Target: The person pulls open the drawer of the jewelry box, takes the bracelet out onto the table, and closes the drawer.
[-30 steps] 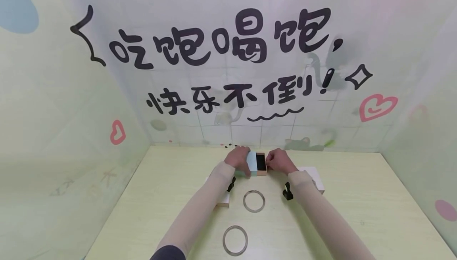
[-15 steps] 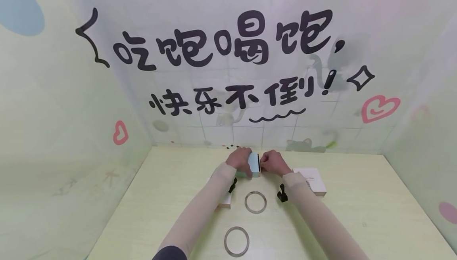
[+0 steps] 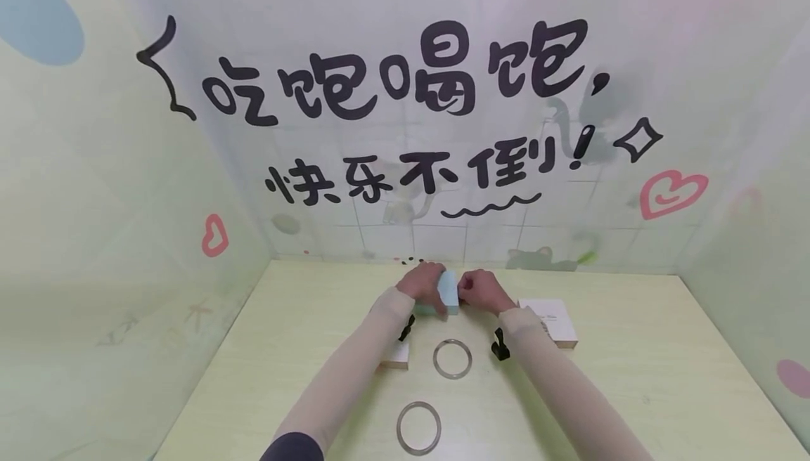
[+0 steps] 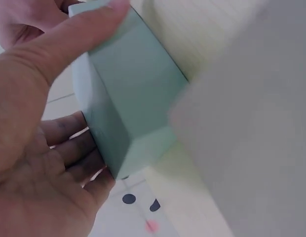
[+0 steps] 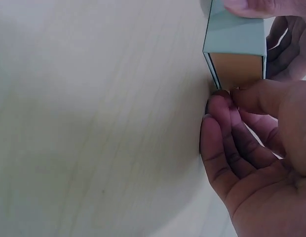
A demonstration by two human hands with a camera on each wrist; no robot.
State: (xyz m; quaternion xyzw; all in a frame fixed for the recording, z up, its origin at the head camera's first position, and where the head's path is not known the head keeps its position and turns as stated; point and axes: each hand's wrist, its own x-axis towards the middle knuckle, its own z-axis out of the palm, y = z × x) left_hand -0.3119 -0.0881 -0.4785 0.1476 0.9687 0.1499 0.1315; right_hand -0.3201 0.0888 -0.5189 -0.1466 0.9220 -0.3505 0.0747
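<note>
At the back of the table lies a light blue-green drawer box [image 3: 448,291]. My left hand [image 3: 420,285] grips its sleeve, thumb on one face and fingertips on another, as the left wrist view shows. My right hand [image 3: 482,291] is at the box's right end. In the right wrist view, the thumb and forefinger of the right hand [image 5: 271,163] pinch together at the lower edge of the tan drawer end [image 5: 237,67], which sits inside the sleeve; what lies between these fingertips is mostly hidden.
Two greyish bangles, one nearer the box [image 3: 434,359] and one nearer the front [image 3: 399,429], lie flat on the table. A white box [image 3: 553,317] is partly behind the right forearm; another white box [image 3: 396,355] shows beside the left forearm. Patterned walls enclose the table.
The drawer, which stuck out of the right end with its black inside showing, has slid left into the sleeve. My right hand has moved left with it; the left hand stays on the box.
</note>
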